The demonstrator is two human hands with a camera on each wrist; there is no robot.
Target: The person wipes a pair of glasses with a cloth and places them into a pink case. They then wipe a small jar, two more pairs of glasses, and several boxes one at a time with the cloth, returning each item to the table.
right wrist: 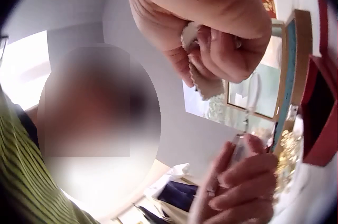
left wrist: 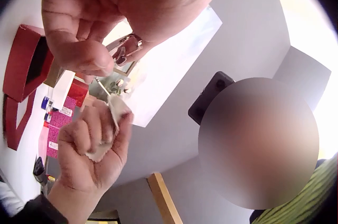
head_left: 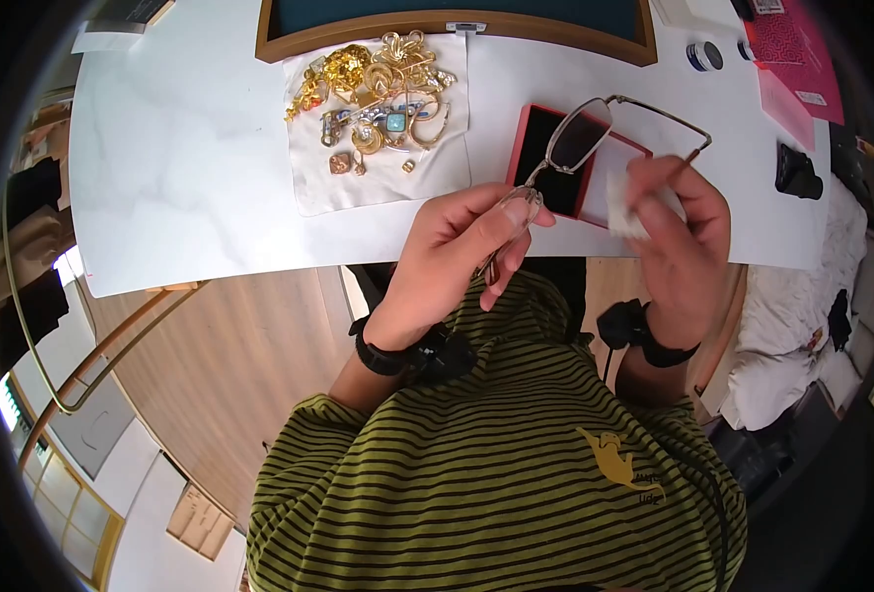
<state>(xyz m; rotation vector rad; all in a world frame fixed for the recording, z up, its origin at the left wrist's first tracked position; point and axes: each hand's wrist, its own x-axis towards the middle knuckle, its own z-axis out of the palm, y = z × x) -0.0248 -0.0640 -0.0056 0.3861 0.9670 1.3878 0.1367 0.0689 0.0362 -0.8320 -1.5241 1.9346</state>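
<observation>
A pair of glasses with tinted lenses [head_left: 581, 136] is held above the table, over an open red box. The left hand [head_left: 456, 242] grips one lens end between thumb and fingers; in the left wrist view this hand [left wrist: 111, 18] pinches the frame near its edge. In the right hand [head_left: 688, 232] is a pale cloth [head_left: 626, 209], bunched in curled fingers close to the far temple arm. The right wrist view shows the cloth [right wrist: 207, 84] with its zigzag edge poking out below the curled fingers of the right hand [right wrist: 211, 28].
The red box [head_left: 527, 148] with a black inside lies under the glasses. Gold jewelry [head_left: 368, 74] is heaped on a white cloth [head_left: 318, 192] to the left. A wood-edged tray [head_left: 555, 30] stands at the back; a small jar [head_left: 704, 56] and pink packets [head_left: 787, 104] are at the right.
</observation>
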